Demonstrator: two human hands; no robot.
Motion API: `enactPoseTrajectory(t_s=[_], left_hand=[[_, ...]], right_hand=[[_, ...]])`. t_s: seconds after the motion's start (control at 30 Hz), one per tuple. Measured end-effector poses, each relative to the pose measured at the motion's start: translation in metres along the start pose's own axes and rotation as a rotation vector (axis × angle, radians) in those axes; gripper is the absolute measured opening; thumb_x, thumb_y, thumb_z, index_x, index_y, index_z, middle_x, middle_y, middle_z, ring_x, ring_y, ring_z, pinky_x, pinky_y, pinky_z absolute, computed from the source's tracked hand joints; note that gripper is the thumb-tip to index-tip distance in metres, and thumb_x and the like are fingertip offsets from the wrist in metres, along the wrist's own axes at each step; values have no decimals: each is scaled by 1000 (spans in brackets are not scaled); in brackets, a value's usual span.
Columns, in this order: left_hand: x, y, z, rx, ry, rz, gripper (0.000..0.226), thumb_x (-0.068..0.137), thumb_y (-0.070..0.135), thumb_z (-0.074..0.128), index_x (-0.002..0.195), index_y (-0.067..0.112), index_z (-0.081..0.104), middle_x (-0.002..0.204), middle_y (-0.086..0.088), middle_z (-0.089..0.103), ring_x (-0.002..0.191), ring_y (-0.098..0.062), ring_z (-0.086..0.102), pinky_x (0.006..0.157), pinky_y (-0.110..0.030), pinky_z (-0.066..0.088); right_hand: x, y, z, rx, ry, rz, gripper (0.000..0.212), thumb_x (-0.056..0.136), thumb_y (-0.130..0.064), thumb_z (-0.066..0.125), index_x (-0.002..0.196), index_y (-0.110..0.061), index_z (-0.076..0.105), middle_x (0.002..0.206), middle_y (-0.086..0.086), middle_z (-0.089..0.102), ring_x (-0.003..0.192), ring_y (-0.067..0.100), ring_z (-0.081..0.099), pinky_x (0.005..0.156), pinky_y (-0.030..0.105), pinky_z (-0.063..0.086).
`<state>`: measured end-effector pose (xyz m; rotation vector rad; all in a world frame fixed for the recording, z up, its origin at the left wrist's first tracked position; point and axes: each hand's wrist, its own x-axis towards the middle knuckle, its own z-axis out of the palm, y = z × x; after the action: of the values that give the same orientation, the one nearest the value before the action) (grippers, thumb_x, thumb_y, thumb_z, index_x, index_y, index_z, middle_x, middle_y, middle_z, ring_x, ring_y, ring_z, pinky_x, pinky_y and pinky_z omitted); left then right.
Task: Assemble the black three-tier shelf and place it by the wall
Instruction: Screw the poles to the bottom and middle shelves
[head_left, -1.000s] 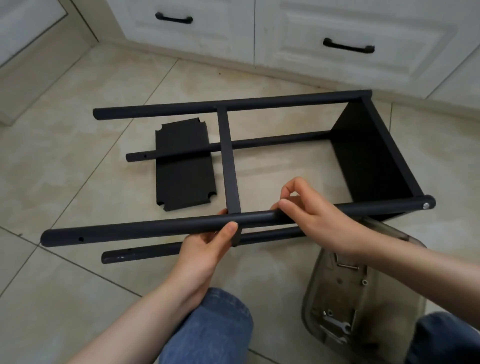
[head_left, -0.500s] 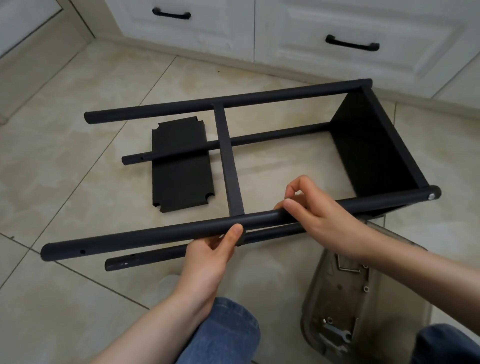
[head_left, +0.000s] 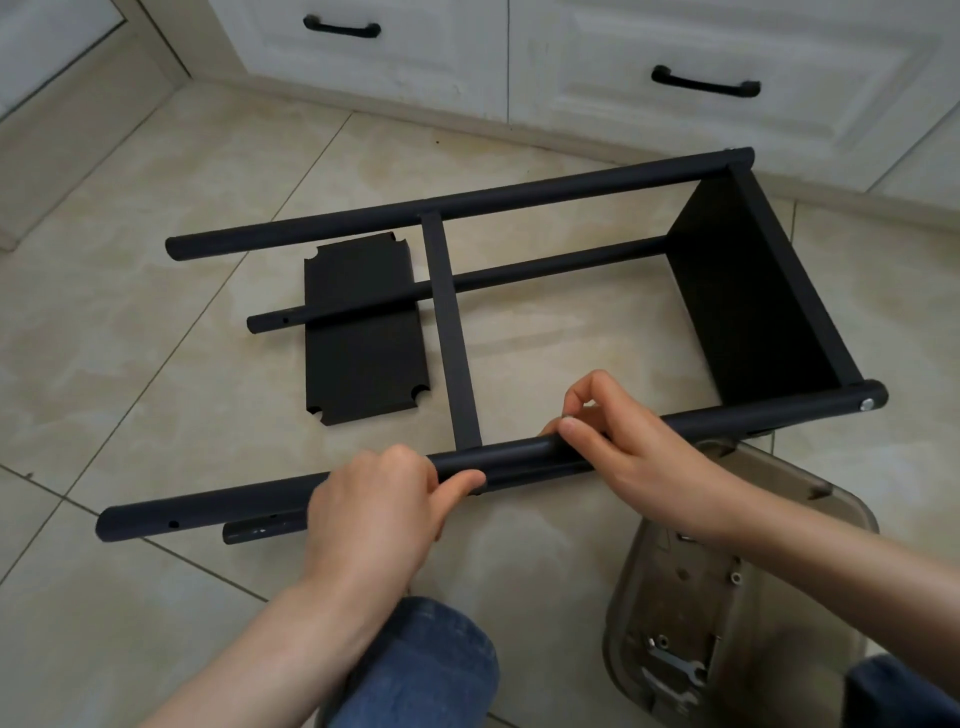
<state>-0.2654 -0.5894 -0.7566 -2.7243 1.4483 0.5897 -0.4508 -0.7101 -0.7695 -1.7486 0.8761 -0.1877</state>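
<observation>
Between both hands (head_left: 374, 499), shelf pole (head_left: 519, 454)

Matte black tubular metal shelf frame (head_left: 467, 202); flat black notched panel (head_left: 363, 332). Beige marbled floor tiles (head_left: 130, 338) w/ dark grout. White cabinet fronts (head_left: 701, 41), black handles. Smoky translucent plastic tray (head_left: 831, 525). Blue denim jeans (head_left: 431, 670).

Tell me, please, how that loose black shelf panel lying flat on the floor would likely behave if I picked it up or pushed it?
The loose shelf panel looks thin and flat, so it is probably stiff and fairly light. Lying flat on the glossy floor tiles, it would likely slide rather than roll or tip. One frame pole crosses over it, so it might catch when lifted.
</observation>
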Motion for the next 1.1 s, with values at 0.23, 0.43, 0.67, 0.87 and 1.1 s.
enactPoseTrajectory(t_s=[0.23,0.43,0.67,0.87,1.1], left_hand=[[25,-24,1,44,373,580,53,71,70,62,85,19,63,83,4,55,75,-19,53,60,-34,46],[51,-36,4,172,71,843,85,87,77,41,159,34,26,170,5,9,158,-21,-3,127,-44,3],[51,-44,22,44,36,883,76,86,78,48,140,26,56,169,5,14,157,-13,-2,125,-35,8],[49,-44,26,-35,59,882,73,86,75,53,138,24,58,168,4,21,157,-15,5,119,-39,25],[48,-43,28,-85,63,874,71,86,74,54,136,24,60,167,6,22,157,-15,6,115,-37,32]], right_hand=[[-5,4,1,-24,8,-19,11,99,-43,44,88,-41,42,96,10,69,96,29,62,87,53,50],[-12,12,8,-28,-30,-16,15,88,-61,41,89,-46,44,95,6,69,92,25,63,84,53,52],[-11,18,16,-104,-19,68,8,93,-45,53,87,-42,49,86,-3,69,79,11,64,72,34,54],[17,3,15,-245,-29,130,9,84,-29,76,80,-28,68,86,-8,71,83,3,65,75,24,55],[56,9,28,-100,-105,202,10,80,-18,81,74,-25,77,65,-5,72,61,1,64,68,19,52]])
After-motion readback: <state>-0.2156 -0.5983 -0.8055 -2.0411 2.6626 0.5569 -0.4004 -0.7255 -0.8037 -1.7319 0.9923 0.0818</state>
